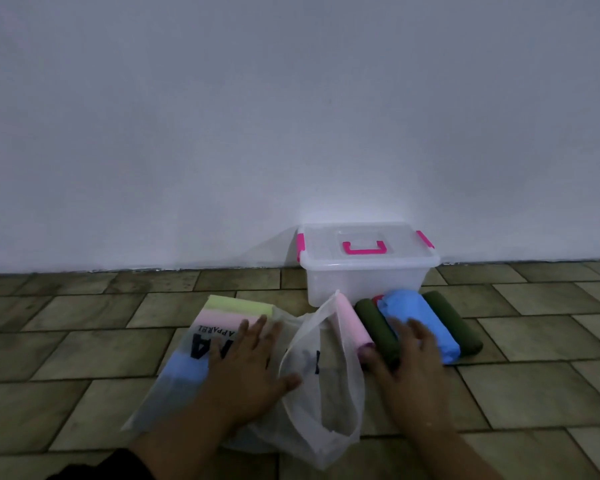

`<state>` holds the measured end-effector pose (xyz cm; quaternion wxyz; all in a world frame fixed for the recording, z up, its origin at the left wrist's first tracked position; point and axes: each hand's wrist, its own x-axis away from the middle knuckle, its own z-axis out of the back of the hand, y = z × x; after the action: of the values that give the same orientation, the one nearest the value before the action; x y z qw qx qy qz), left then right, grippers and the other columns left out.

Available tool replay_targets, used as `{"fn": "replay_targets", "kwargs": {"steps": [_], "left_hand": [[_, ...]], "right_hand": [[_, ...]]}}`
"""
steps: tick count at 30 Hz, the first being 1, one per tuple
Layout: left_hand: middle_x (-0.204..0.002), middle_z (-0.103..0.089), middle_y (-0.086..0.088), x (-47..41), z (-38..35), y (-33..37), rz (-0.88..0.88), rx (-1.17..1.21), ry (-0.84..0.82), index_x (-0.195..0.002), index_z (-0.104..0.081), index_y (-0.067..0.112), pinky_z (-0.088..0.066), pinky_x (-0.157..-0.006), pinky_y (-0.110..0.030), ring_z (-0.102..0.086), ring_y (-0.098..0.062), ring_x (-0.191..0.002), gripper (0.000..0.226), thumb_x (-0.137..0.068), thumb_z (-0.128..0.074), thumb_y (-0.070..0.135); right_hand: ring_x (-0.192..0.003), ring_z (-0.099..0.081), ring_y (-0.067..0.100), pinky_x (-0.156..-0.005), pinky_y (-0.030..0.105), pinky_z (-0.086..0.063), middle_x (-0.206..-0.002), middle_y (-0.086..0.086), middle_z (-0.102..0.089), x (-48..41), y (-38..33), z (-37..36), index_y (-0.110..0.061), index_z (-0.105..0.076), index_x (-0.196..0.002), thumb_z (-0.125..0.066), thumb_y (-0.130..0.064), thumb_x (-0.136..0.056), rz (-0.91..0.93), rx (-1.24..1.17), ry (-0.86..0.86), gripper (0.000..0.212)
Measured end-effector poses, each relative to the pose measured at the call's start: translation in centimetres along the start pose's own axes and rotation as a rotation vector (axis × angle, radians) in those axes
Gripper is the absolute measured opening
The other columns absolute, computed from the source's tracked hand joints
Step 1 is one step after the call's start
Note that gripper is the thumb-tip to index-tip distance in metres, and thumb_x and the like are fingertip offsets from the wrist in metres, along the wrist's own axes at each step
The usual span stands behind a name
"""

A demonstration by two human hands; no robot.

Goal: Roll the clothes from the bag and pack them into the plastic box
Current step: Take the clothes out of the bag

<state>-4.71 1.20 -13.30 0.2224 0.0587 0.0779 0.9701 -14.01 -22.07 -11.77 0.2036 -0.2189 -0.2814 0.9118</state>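
I am looking down at a tiled floor (84,341) that meets a plain white wall (291,116). My left hand (253,365) lies flat with its fingers spread wide, pressing on a translucent plastic bag (319,410) that lies on the floor. Through the bag I see folded clothes (236,311) in yellow-green, pink and blue bands, under dark printed lettering. The bag's mouth gapes open towards me, between my two hands.

My right hand (409,365) is also open, fingers straight and spread, resting on a row of rolled clothes just right of the bag. From left to right these are a pink roll (355,323), a dark green roll (374,323), a blue roll (423,320) and a second dark green roll (454,323), lying side by side and touching. My fingers lie over the first green roll and the blue one.

Just behind the rolls, against the wall, stands the clear plastic box (364,282). Its lid (323,244) is on, with a pink handle (363,249) and pink latches (300,245).
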Motion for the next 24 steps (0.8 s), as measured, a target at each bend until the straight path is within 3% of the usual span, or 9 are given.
{"fn": "replay_targets", "kwargs": {"steps": [3,5,11,13,15,18,21,24], "left_hand": [[-0.157,0.024,0.006,0.3,-1.0,0.1,-0.023,-0.091,-0.051,-0.147,0.013,0.044,0.011,-0.110,-0.063,0.024,-0.024,-0.144,0.103,-0.059,-0.002,0.096],[-0.157,0.025,0.006,0.9,-1.6,0.2,-0.051,-0.117,-0.065,-0.145,0.013,0.047,0.014,-0.108,-0.063,0.028,-0.024,-0.143,0.104,-0.055,0.002,0.098],[-0.155,0.023,0.017,3.4,-1.2,0.2,0.004,0.030,-0.038,-0.145,0.012,0.050,0.012,-0.111,-0.058,0.021,-0.013,-0.143,0.096,-0.062,-0.003,0.095],[-0.161,0.000,0.011,3.0,0.3,-1.1,0.140,0.093,0.146,-0.150,-0.008,0.040,-0.007,-0.116,-0.053,-0.004,-0.016,-0.148,0.083,-0.080,-0.023,0.081],[-0.149,-0.038,-0.006,1.8,2.2,-3.4,0.351,0.198,0.308,-0.143,-0.035,0.022,-0.035,-0.106,-0.044,-0.040,-0.026,-0.133,0.064,-0.090,-0.043,0.057],[-0.120,-0.061,-0.019,0.1,3.8,-6.8,0.575,0.402,0.230,-0.120,-0.058,0.005,-0.044,-0.085,-0.035,-0.058,-0.034,-0.106,0.040,-0.094,-0.048,0.033],[-0.120,-0.061,-0.024,-0.6,3.5,-8.5,0.659,0.375,0.114,-0.114,-0.061,-0.004,-0.044,-0.087,-0.033,-0.058,-0.036,-0.110,0.037,-0.097,-0.044,0.024],[-0.112,-0.065,-0.026,-0.8,3.4,-8.9,0.639,0.349,0.171,-0.103,-0.066,-0.004,-0.045,-0.082,-0.032,-0.060,-0.036,-0.103,0.032,-0.094,-0.050,0.021]], "right_hand": [[-0.143,-0.006,0.011,-0.115,0.039,-0.019,-0.153,-0.021,0.015,3.2,-1.0,-1.7,-0.057,0.010,-0.140,-0.031,-0.079,-0.077,0.247,0.085,-0.324,0.079],[-0.145,0.010,0.012,-0.118,0.040,-0.005,-0.146,-0.015,0.036,4.3,0.2,-2.0,-0.054,0.024,-0.134,-0.028,-0.079,-0.078,0.253,0.180,-0.456,0.080],[-0.147,0.010,0.017,-0.116,0.053,0.002,-0.160,-0.009,0.011,6.4,2.3,-1.2,-0.054,0.015,-0.141,-0.014,-0.086,-0.071,0.103,0.505,-0.605,0.082],[-0.147,0.011,0.018,-0.115,0.054,0.003,-0.160,-0.009,0.012,6.4,2.0,-1.1,-0.054,0.017,-0.140,-0.011,-0.088,-0.069,0.095,0.507,-0.616,0.084],[-0.147,0.011,0.018,-0.115,0.055,0.003,-0.160,-0.009,0.013,6.4,1.9,-1.2,-0.054,0.017,-0.140,-0.007,-0.089,-0.066,0.100,0.506,-0.612,0.085],[-0.147,0.012,0.018,-0.115,0.056,0.002,-0.160,-0.009,0.014,6.2,2.0,-1.4,-0.054,0.017,-0.140,-0.006,-0.089,-0.064,0.096,0.516,-0.605,0.086],[-0.147,0.011,0.019,-0.115,0.056,0.003,-0.160,-0.009,0.014,5.8,1.9,-1.5,-0.055,0.017,-0.139,-0.014,-0.089,-0.067,0.075,0.514,-0.643,0.085],[-0.147,0.012,0.019,-0.115,0.057,0.003,-0.160,-0.009,0.013,5.6,1.8,-1.4,-0.056,0.016,-0.139,-0.015,-0.090,-0.067,0.070,0.516,-0.673,0.086]]}}
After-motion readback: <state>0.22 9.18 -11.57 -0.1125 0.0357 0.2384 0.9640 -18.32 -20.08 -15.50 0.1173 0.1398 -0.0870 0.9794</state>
